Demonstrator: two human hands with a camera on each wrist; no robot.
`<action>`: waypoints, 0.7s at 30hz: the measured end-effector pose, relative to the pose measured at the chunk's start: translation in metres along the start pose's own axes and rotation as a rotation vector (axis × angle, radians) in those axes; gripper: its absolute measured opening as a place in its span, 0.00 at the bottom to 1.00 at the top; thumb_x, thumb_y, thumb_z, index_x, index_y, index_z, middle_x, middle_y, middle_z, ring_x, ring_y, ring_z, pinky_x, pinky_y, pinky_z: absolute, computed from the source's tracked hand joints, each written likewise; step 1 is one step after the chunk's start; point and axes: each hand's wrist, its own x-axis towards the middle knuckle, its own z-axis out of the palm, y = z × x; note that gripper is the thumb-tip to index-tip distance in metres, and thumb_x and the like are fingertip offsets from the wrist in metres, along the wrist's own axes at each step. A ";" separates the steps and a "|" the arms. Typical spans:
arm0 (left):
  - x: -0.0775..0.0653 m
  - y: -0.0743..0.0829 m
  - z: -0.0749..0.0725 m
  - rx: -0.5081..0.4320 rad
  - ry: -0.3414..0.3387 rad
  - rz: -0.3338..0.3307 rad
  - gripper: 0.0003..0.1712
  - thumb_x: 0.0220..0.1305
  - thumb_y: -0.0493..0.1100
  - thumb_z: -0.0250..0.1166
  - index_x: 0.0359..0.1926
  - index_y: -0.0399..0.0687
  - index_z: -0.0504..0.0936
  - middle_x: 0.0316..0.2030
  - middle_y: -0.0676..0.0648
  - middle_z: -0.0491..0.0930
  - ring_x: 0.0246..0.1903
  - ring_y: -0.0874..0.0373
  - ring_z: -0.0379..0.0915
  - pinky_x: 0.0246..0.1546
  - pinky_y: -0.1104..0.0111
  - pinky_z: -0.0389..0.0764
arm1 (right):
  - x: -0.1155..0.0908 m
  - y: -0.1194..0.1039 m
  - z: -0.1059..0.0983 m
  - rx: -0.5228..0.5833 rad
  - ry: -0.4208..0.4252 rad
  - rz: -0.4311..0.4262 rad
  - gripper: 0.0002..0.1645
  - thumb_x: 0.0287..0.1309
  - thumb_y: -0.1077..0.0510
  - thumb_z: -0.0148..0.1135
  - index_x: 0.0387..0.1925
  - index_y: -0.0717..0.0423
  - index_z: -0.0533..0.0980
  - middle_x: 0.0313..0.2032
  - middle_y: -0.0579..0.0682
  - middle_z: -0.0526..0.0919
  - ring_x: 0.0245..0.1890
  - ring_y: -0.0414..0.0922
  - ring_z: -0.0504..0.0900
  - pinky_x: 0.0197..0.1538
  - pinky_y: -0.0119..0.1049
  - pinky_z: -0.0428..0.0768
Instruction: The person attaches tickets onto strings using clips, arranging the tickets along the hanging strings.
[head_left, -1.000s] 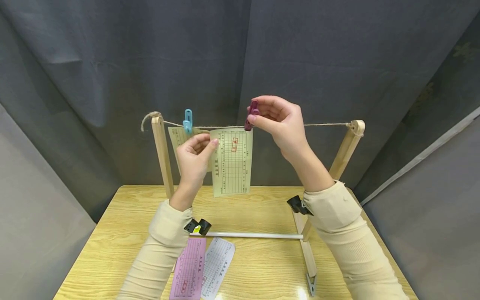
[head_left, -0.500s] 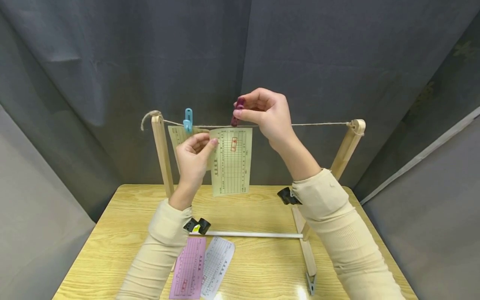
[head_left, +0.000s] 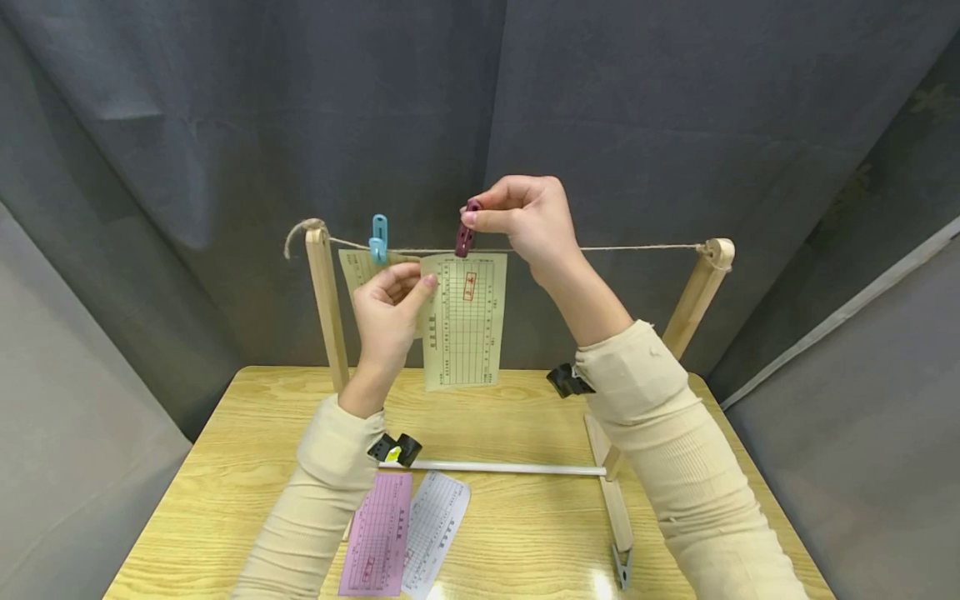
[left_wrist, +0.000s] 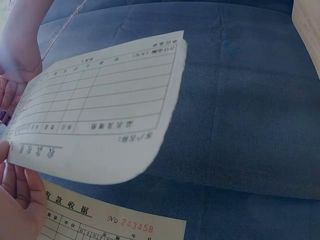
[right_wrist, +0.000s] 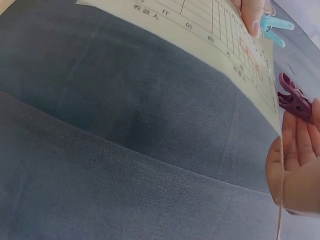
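A pale yellow receipt slip (head_left: pixel 468 342) hangs in front of the twine line (head_left: pixel 630 247). My left hand (head_left: pixel 386 308) pinches its upper left corner between thumb and fingers. A maroon clothespin (head_left: pixel 465 229) is held between the thumb and fingertips of my right hand (head_left: pixel 528 218), its nose down at the slip's top edge. In the right wrist view the clothespin (right_wrist: pixel 296 100) meets that edge; whether it has bitten over the twine I cannot tell. Behind my left hand, a second yellow slip (head_left: pixel 356 268) hangs from a light blue clothespin (head_left: pixel 378 239).
Wooden posts stand at the left (head_left: pixel 327 317) and right (head_left: pixel 693 304), with a white crossbar (head_left: pixel 510 468) low between them. On the wooden table (head_left: pixel 247 467) lie a pink slip (head_left: pixel 378 533) and a white slip (head_left: pixel 442 517), partly overlapping. A grey curtain hangs behind.
My right hand has moved left with the maroon clothespin, from the slip's top right corner to nearer the middle of its top edge, then slightly down. The left hand stays put.
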 end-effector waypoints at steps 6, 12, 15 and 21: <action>-0.001 0.000 0.000 0.006 0.000 0.002 0.09 0.51 0.27 0.64 0.33 0.21 0.76 0.23 0.57 0.80 0.24 0.64 0.75 0.28 0.76 0.76 | 0.004 0.003 -0.001 -0.061 -0.022 0.035 0.10 0.39 0.73 0.68 0.15 0.59 0.80 0.19 0.46 0.81 0.29 0.47 0.77 0.36 0.36 0.72; -0.001 0.000 0.000 0.007 -0.001 0.002 0.10 0.51 0.27 0.65 0.33 0.21 0.76 0.24 0.52 0.80 0.24 0.64 0.74 0.28 0.75 0.76 | 0.004 0.003 -0.002 -0.119 -0.080 0.056 0.06 0.39 0.72 0.69 0.18 0.61 0.80 0.19 0.47 0.81 0.29 0.46 0.77 0.35 0.35 0.73; -0.001 0.000 -0.001 0.001 -0.003 -0.001 0.10 0.51 0.27 0.65 0.33 0.21 0.76 0.24 0.52 0.80 0.24 0.64 0.74 0.28 0.75 0.76 | 0.004 0.003 -0.002 -0.160 -0.113 0.068 0.04 0.40 0.71 0.69 0.21 0.64 0.80 0.20 0.47 0.82 0.28 0.46 0.77 0.34 0.35 0.74; -0.001 0.000 -0.001 0.012 0.004 -0.006 0.09 0.51 0.27 0.64 0.33 0.21 0.76 0.23 0.57 0.79 0.24 0.64 0.74 0.28 0.76 0.76 | 0.004 0.000 -0.003 -0.211 -0.167 0.150 0.08 0.41 0.69 0.69 0.28 0.66 0.80 0.22 0.48 0.83 0.28 0.44 0.80 0.36 0.35 0.77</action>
